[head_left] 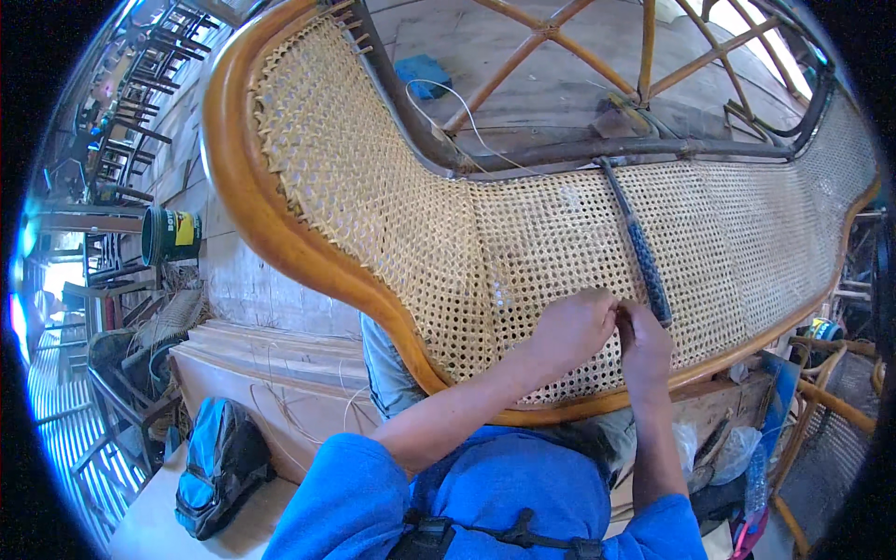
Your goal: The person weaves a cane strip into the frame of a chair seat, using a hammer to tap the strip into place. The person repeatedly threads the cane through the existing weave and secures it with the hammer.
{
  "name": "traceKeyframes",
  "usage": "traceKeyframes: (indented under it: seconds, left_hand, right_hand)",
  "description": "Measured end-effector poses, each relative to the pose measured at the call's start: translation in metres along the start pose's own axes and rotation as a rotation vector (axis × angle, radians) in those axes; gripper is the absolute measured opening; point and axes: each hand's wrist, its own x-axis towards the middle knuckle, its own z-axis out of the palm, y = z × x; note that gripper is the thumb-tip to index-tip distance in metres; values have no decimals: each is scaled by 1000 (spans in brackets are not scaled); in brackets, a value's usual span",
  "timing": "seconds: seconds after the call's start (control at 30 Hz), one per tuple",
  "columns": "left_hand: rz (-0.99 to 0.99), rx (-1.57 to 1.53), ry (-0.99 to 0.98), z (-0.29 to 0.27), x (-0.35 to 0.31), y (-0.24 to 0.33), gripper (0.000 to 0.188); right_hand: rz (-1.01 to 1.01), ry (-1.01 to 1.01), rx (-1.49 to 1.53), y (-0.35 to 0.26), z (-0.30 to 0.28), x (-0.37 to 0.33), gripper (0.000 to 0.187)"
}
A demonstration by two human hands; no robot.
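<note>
1. Left hand [571, 329] curled, fingertips pressed together on the cane webbing [523, 252]; looks like pinching a strand, strand itself too fine to confirm.
2. Right hand [642, 343] touching the left, fingers closed at the same spot; both bearing on one mesh hole, likely for tension.
3. Webbing panel tilted across the lap, wooden frame rail [308, 252] just below the wrists, keeps work close.
4. Dark-handled tool [644, 252] just above right hand, lying on webbing within reach.
5. Beyond: loose strand [457, 112], blue pad [422, 73].
</note>
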Motion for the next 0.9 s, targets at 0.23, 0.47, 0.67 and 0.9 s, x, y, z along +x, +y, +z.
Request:
traceKeyframes:
  seconds: [0.23, 0.47, 0.67, 0.9]
  left_hand:
    - [-296, -220, 379, -43, 62, -38, 25]
    - [-584, -685, 405, -78, 128, -111, 22]
    - [-489, -695, 479, -59, 159, -134, 20]
    - [-367, -183, 573, -61, 165, -126, 21]
  right_hand:
    - [22, 18, 195, 33, 28, 75, 14]
    - [116, -72, 319, 26, 74, 163, 15]
    - [38, -61, 363, 47, 121, 215, 17]
    - [-12, -101, 154, 34, 133, 223, 14]
